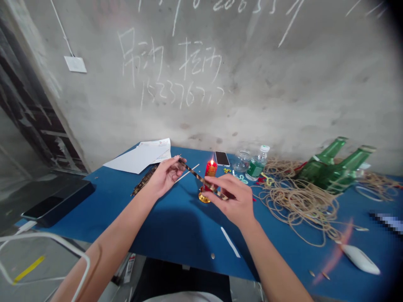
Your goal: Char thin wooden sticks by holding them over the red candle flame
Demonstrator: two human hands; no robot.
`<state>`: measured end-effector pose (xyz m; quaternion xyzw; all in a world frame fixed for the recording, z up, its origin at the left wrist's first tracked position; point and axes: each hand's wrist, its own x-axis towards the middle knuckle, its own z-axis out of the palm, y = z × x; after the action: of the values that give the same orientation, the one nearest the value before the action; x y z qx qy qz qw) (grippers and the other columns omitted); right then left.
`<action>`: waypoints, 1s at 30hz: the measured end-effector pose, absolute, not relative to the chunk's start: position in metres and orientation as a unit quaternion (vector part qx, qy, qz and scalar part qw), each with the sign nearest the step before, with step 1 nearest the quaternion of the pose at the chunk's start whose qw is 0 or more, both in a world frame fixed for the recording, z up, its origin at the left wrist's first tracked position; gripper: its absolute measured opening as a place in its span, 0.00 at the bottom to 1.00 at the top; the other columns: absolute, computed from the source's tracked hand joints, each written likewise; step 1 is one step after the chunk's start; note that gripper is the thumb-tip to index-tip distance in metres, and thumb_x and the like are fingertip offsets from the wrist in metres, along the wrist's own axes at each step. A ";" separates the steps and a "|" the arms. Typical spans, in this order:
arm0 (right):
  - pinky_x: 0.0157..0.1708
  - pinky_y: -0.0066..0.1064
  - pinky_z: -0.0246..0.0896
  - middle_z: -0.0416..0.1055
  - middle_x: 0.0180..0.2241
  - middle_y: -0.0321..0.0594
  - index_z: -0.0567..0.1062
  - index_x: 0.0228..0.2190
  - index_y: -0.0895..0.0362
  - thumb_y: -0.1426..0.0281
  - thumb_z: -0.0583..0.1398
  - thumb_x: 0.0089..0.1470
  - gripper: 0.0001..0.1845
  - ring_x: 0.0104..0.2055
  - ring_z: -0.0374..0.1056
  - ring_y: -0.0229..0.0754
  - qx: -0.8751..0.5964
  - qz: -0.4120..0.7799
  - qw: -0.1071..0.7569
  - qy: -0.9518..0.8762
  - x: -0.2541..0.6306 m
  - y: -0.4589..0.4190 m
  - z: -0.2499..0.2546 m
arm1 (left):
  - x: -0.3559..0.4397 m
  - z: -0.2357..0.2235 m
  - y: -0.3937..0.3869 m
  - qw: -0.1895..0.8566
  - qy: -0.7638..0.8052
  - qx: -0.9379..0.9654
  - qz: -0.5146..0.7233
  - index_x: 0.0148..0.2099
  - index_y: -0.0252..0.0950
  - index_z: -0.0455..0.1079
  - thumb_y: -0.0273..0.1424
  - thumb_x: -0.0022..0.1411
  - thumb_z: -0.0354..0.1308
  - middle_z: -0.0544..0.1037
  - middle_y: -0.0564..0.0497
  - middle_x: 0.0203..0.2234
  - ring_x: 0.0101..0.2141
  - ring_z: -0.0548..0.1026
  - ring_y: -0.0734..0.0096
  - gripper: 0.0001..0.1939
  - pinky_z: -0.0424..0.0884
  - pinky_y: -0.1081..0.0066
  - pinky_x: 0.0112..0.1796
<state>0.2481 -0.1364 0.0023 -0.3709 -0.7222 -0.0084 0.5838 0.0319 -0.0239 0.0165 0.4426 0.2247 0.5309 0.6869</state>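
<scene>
- Pinching the far end of a thin, dark-banded strip (194, 174) with the left hand (166, 175), left of the lit red candle (210, 170).
- Pinching near the strip's other end with the right hand (234, 197), right of the candle.
- Slanting the strip across in front of the candle, below the flame (212, 162); impossible to tell whether touching.
- Left of the candle: a dark bundle (143, 183), white papers (138, 158).
- Right of it: tangled cord (294, 203), green bottles (349, 170).
- Nearer than it: a white strip (230, 242).
</scene>
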 end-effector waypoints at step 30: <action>0.29 0.37 0.73 0.83 0.34 0.37 0.87 0.37 0.44 0.63 0.73 0.51 0.09 0.29 0.74 0.41 -0.407 0.185 0.709 -0.546 0.249 -0.126 -0.003 | 0.040 0.005 -0.033 0.548 0.207 0.667 0.461 0.39 0.37 0.85 0.38 0.55 0.74 0.82 0.44 0.23 0.23 0.76 0.70 0.12 0.69 0.72 0.26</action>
<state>0.2490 -0.1264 -0.0029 -0.4070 -0.5460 0.1849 0.7085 0.0399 -0.0334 0.0045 0.6667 0.2072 0.4611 0.5476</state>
